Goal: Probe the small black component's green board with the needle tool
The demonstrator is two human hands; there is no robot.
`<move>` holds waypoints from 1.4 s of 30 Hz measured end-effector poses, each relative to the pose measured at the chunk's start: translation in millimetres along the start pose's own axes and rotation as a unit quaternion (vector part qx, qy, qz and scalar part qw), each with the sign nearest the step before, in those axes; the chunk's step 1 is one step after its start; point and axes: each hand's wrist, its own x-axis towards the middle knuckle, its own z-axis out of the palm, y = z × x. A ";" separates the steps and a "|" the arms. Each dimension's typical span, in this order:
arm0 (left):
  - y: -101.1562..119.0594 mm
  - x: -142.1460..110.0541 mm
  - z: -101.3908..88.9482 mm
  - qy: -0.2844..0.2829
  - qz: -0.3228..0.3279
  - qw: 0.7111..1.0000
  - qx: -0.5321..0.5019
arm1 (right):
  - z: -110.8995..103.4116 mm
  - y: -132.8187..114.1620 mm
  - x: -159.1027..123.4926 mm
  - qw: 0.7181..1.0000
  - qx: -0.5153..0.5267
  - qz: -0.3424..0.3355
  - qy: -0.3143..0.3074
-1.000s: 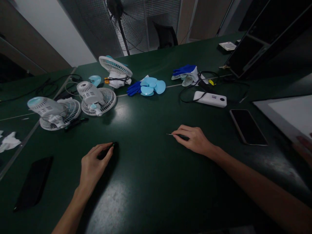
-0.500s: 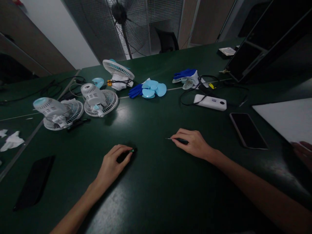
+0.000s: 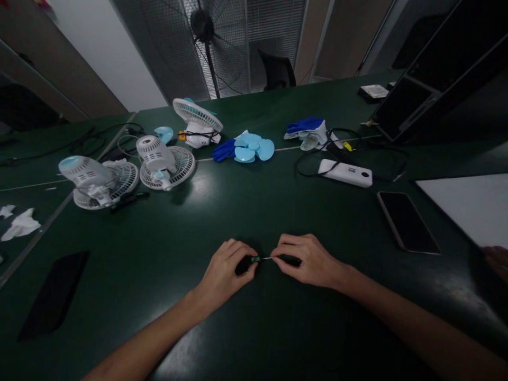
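Just above the dark green table (image 3: 198,222), my two hands almost meet in the middle of the view. My left hand (image 3: 230,266) pinches a small green-and-black piece (image 3: 255,259) between thumb and fingertips; its exact kind is too small to make out. In my right hand (image 3: 307,259) is a small screwdriver (image 3: 291,260), its dark handle partly covered by the fingers. The thin metal shaft points left at the green-and-black piece. Whether the tip touches the piece or enters it, I cannot tell.
Small white fans (image 3: 161,164) and a blue fan blade (image 3: 254,147) lie at the back left and centre. Gloves (image 3: 307,132), a white power bank (image 3: 345,173) with cables and a phone (image 3: 408,222) are to the right. A dark flat object (image 3: 53,296) lies left. Another person's hand (image 3: 498,259) shows at the right edge.
My left hand has moved right with the small piece, and my right hand has come slightly down and left with the screwdriver. The gap between them has closed.
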 end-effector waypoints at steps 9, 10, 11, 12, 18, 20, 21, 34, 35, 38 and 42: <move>0.7 0.9 -3.8 -0.004 -0.001 1.000 -0.024 | 3.2 -10.3 6.0 0.998 0.061 -0.004 0.024; 0.2 0.8 -3.8 -0.004 -0.001 1.000 -0.025 | 3.7 -12.3 7.0 0.994 0.098 -0.003 0.042; -0.2 0.6 -3.8 -0.005 -0.003 1.000 -0.026 | 3.8 -13.8 7.8 0.989 0.138 0.001 0.060; -0.5 0.4 -3.9 -0.006 -0.005 1.000 -0.028 | 3.6 -14.6 8.4 0.982 0.173 0.005 0.076; -0.1 1.4 -3.8 -0.007 -0.008 1.000 -0.024 | 0.1 -0.8 5.0 0.984 0.151 0.020 0.093; 0.1 1.5 -4.1 -0.008 -0.005 1.000 -0.019 | 0.4 6.0 3.4 0.989 0.119 0.019 0.087; 0.1 1.3 -4.5 -0.009 -0.002 1.000 -0.016 | 0.7 8.6 3.0 0.990 0.110 0.020 0.087; -78.0 -28.3 -66.3 -0.043 0.015 0.993 0.105 | -3.5 7.5 7.8 0.985 0.130 0.053 0.097; -91.4 -30.4 -75.3 -0.008 -0.019 0.994 0.111 | -3.3 7.6 7.8 0.985 0.131 0.054 0.095; -125.9 -36.4 -99.8 0.091 -0.120 0.979 0.134 | -3.1 8.3 7.4 0.985 0.132 0.055 0.094; -144.4 -41.6 -116.8 0.128 -0.159 0.969 0.141 | -3.3 8.6 7.4 0.985 0.137 0.060 0.088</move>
